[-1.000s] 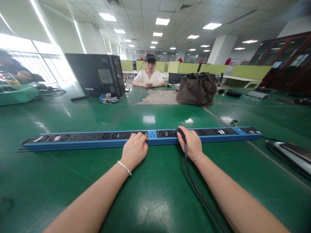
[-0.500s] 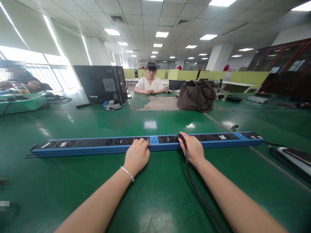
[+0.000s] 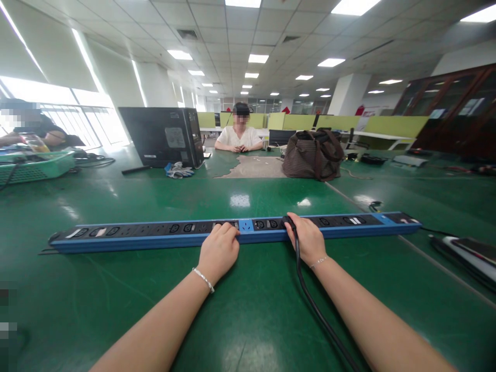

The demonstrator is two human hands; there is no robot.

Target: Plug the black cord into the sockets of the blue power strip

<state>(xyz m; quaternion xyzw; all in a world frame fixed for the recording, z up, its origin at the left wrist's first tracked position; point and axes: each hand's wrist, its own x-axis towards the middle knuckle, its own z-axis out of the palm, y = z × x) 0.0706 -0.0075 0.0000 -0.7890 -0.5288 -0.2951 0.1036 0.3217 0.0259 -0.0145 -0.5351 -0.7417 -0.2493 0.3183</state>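
A long blue and black power strip with several sockets lies across the green table. My left hand is closed over the strip's near edge, just left of a light blue socket. Right of that socket, my right hand grips a black plug at the strip's face. The plug's front is hidden, so how deep it sits in a socket cannot be seen. From the plug a thick black cable runs down toward the near edge of the view, beside my right forearm.
Behind the strip stand a black computer case, gloves and a brown bag. A green basket is at the left, a dark device at the right. One person sits opposite, another far left.
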